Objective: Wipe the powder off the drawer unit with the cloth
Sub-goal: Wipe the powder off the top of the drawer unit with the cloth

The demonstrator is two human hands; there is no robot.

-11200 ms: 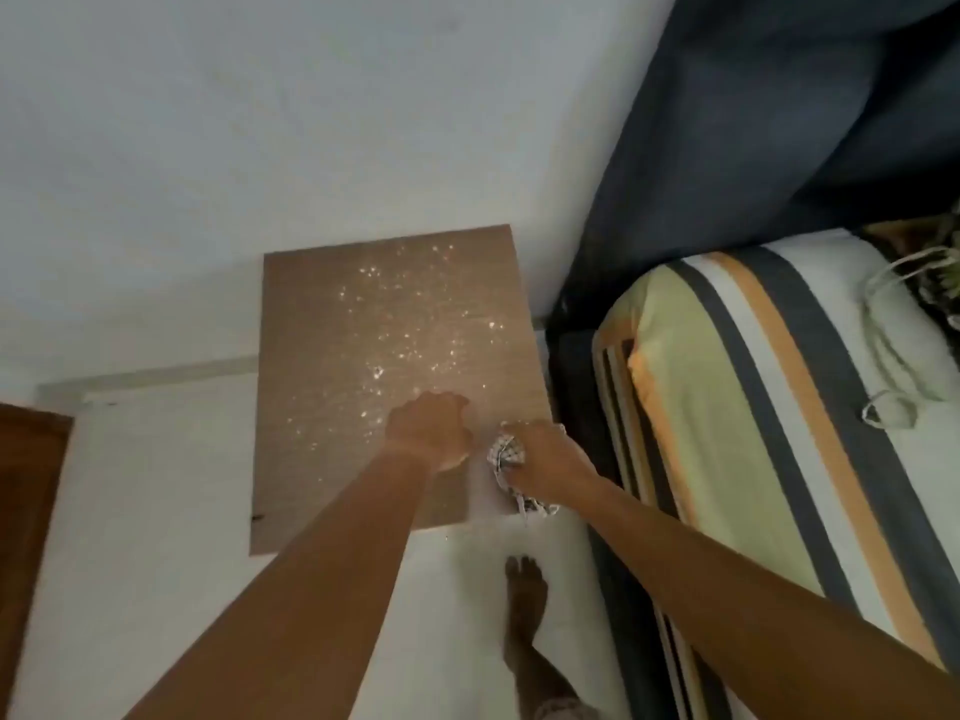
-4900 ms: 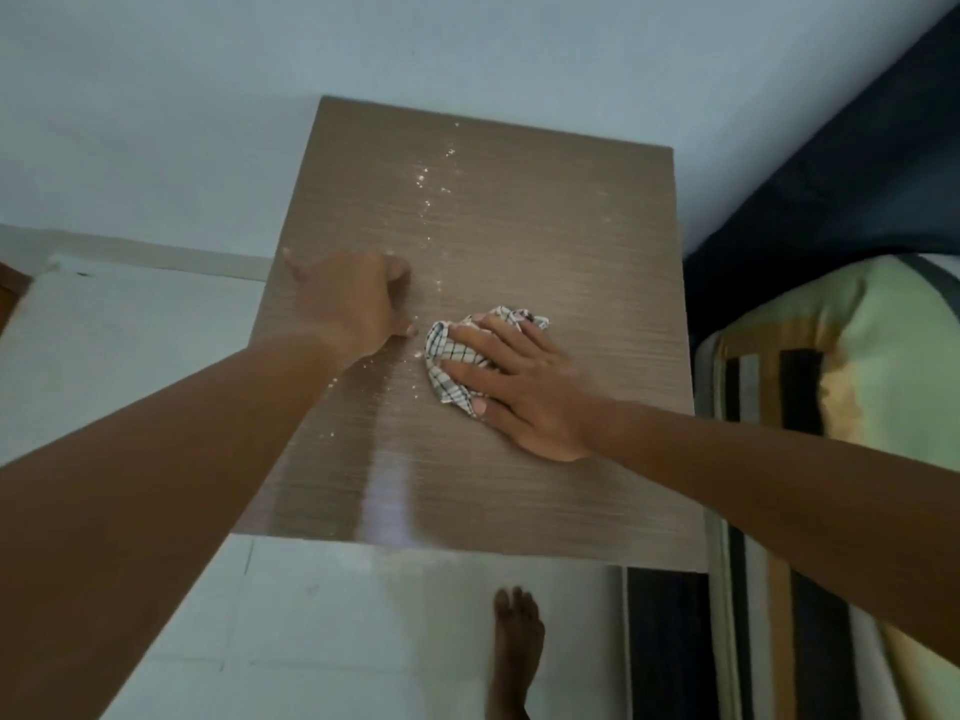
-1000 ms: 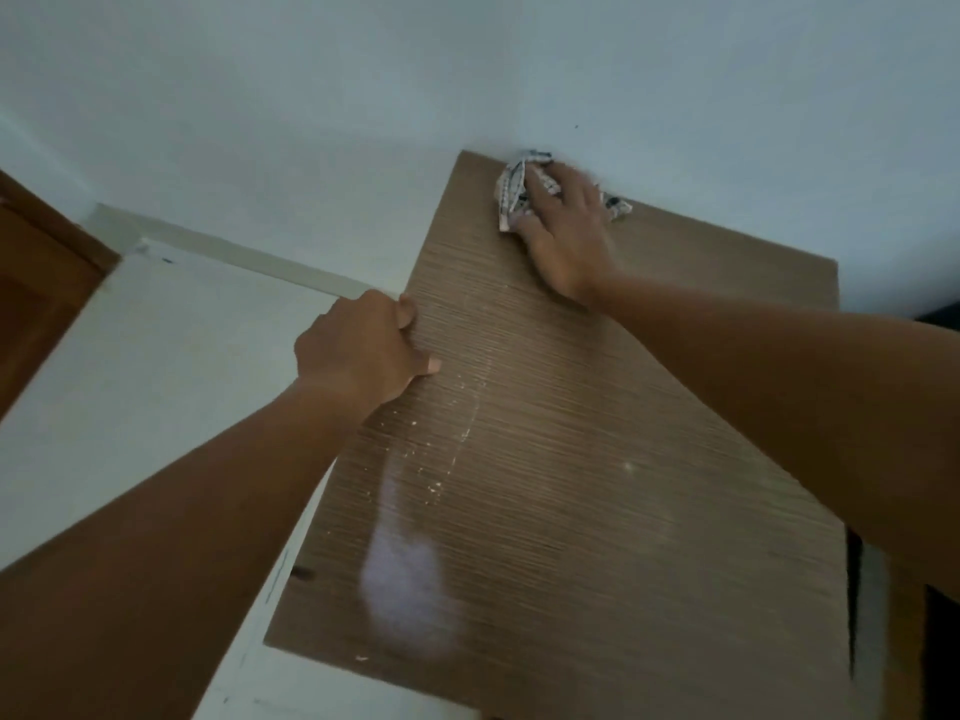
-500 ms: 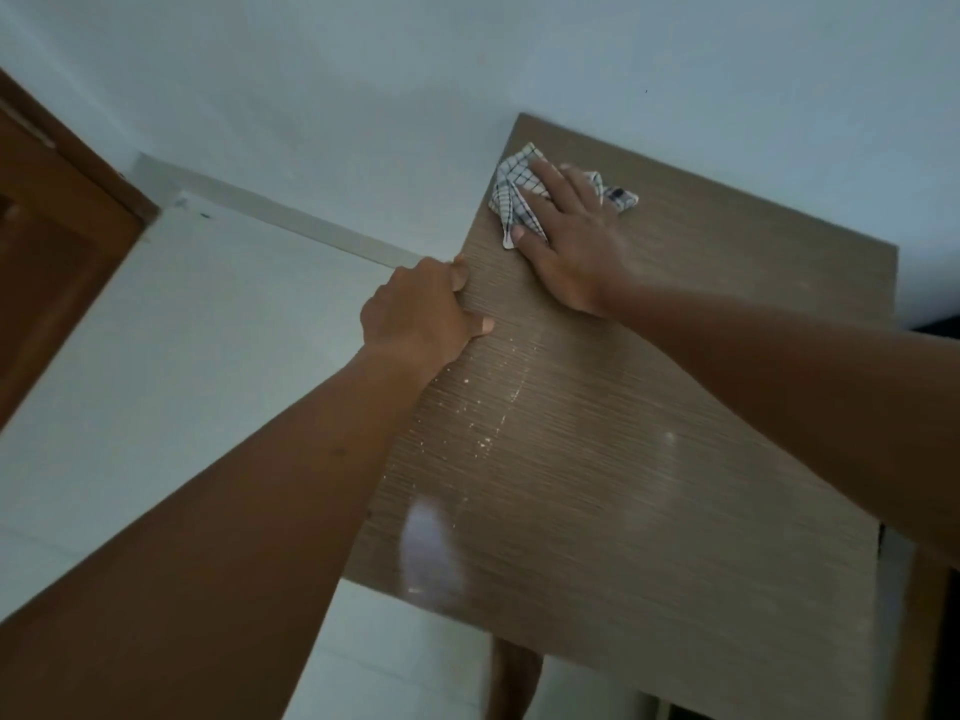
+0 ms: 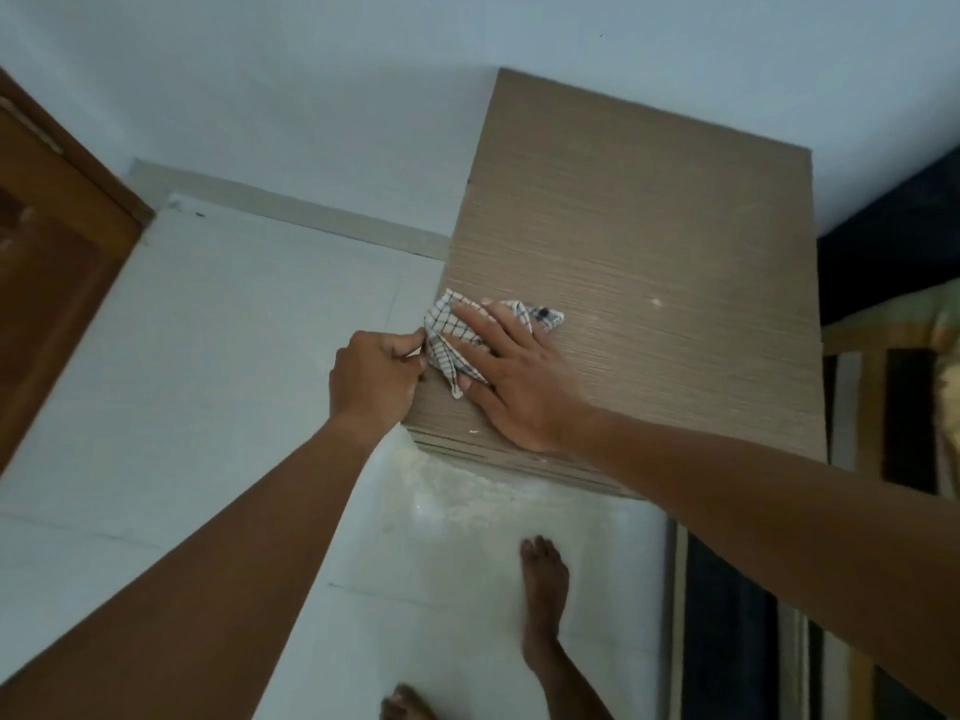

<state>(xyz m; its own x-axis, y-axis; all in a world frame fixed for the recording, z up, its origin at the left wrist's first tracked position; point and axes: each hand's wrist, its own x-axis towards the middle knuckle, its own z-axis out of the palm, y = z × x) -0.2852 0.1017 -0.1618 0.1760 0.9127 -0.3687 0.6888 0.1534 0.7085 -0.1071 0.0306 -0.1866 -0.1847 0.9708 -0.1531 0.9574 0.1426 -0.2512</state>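
Observation:
The drawer unit (image 5: 649,262) has a light wood-grain top and stands against the white wall. A white checked cloth (image 5: 441,337) lies crumpled at the top's left edge, near the front corner. My right hand (image 5: 511,376) presses flat on the cloth with fingers spread. My left hand (image 5: 376,376) is cupped just off the left edge, fingers curled, touching the cloth's corner. A few white powder specks (image 5: 474,432) remain by the front edge. More powder dusts the floor (image 5: 457,491) below the front.
A brown wooden door (image 5: 47,262) stands at the far left. A striped mattress (image 5: 893,387) and dark curtain (image 5: 893,226) lie right of the unit. My bare feet (image 5: 543,595) stand on the white tiled floor in front of it.
My right hand has dragged the cloth from the back left corner forward along the left edge. My left hand slid forward off the top to the edge. The powder streak is gone.

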